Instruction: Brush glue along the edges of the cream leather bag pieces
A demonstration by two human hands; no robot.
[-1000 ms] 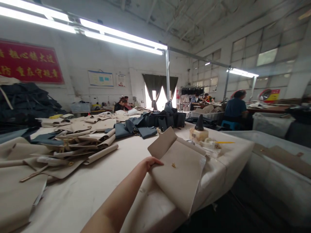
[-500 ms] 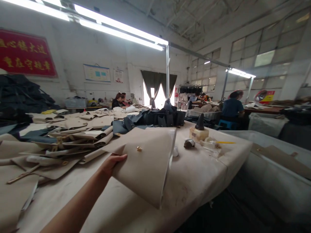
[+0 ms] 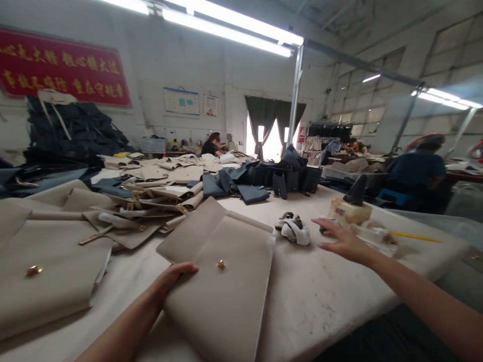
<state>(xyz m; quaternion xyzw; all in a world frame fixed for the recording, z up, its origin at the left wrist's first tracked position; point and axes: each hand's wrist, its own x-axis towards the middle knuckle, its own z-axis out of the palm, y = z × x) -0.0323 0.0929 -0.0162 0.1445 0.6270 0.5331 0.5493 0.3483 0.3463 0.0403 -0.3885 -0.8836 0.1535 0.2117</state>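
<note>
A beige leather bag panel (image 3: 234, 296) with a small gold clasp (image 3: 221, 264) is gripped along its left side by my left hand (image 3: 173, 281). My thumb lies on its face; the fingers are hidden beneath. Over the table to the right, my right hand (image 3: 341, 239) hovers with spread fingers and nothing in it. It partly covers a small dark object (image 3: 325, 229) that I cannot name. Just left of those fingertips lies a crumpled white and dark cloth (image 3: 294, 229). A second beige panel with a gold clasp (image 3: 49, 266) rests at the left.
A dark cone (image 3: 355, 190) stands on a yellowish block (image 3: 349, 211), with a yellow pencil (image 3: 415, 236) beside it. Beige pieces (image 3: 143, 211) and dark blue pieces (image 3: 241, 183) are piled across the table (image 3: 302, 301). A person (image 3: 417, 163) sits at the right; another (image 3: 213, 144) is further back.
My right hand has come into view from the right, near the cloth. My left hand has lowered the beige panel toward me. The view has turned left.
</note>
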